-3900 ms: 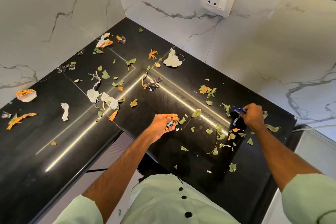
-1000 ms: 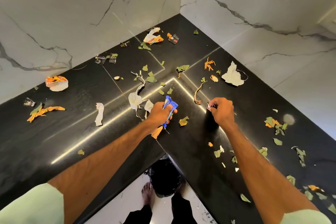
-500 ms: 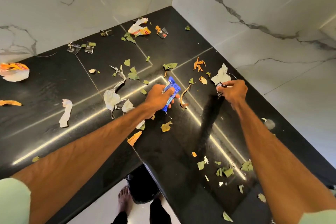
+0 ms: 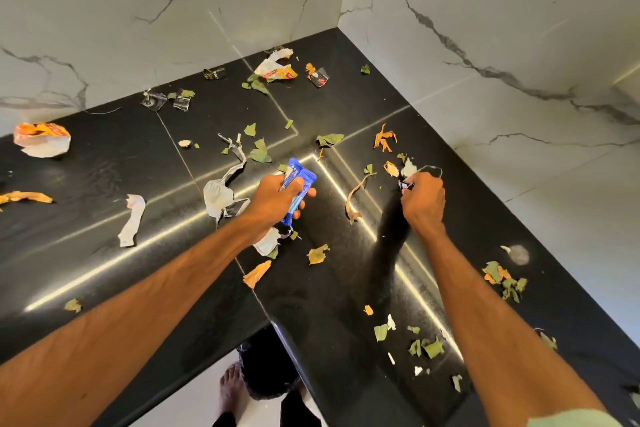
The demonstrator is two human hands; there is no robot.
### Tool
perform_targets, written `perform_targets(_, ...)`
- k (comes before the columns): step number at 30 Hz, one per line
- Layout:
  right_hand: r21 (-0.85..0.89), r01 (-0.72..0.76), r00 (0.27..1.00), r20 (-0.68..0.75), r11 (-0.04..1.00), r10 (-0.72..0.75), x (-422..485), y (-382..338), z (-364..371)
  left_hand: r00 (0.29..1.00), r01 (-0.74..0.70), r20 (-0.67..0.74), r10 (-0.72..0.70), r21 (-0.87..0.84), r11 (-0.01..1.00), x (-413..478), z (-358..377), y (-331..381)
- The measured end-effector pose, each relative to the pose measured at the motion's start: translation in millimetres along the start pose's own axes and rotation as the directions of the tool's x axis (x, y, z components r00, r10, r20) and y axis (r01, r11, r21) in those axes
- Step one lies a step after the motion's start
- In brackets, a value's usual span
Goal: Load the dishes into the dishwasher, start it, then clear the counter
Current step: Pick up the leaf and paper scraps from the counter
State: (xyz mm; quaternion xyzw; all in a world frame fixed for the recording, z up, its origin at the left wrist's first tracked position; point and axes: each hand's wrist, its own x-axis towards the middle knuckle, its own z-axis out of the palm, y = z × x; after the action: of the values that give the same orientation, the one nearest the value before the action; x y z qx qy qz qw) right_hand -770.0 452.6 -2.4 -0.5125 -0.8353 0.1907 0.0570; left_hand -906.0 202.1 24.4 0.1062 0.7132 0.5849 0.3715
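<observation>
An L-shaped black counter [image 4: 104, 218] is strewn with litter. My left hand [image 4: 277, 199] hovers over its middle, shut on a blue wrapper [image 4: 299, 184] and other small scraps. My right hand [image 4: 422, 201] is further right, closed on a white paper scrap [image 4: 408, 168] and a small dark foil piece at its fingertips. Green leaf bits [image 4: 259, 152], orange peel strips [image 4: 384, 140] and a curled brown strip [image 4: 355, 196] lie around both hands. White paper pieces [image 4: 218, 192] sit just left of my left hand.
Marble walls [image 4: 485, 28] close the corner behind the counter. An orange-and-white wrapper [image 4: 41, 140] lies far left, another [image 4: 277, 69] near the back wall with dark foil bits [image 4: 320, 77]. More leaves [image 4: 504, 279] lie at right. A black bin bag [image 4: 266, 360] and my bare foot show below.
The view has shifted a little. My right hand has closed on the white paper scrap it was reaching. My left hand still grips the blue wrapper.
</observation>
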Motion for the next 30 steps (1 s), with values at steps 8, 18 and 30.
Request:
perform_targets(8, 0.155, -0.052, 0.999, -0.009, 0.987, 0.054, -43.4, 1.7, 6.1, 0.996, 0.021, -0.081, -0.022, -0.016, 1.000, -16.4, -45.7, -9.7)
perform_targets(18, 0.300, 0.001, 0.998, 0.066, 0.954, -0.022, -50.0, -51.0, -7.1, 0.994, 0.026, -0.107, -0.036, -0.095, 0.995, -43.4, -76.3, 2.3)
perform_targets(30, 0.024, -0.038, 0.960, 0.280, 0.999, 0.030, -68.2, -87.1, 32.3, 0.991, 0.049, -0.120, -0.065, -0.131, 0.990, -62.4, -98.2, -3.7)
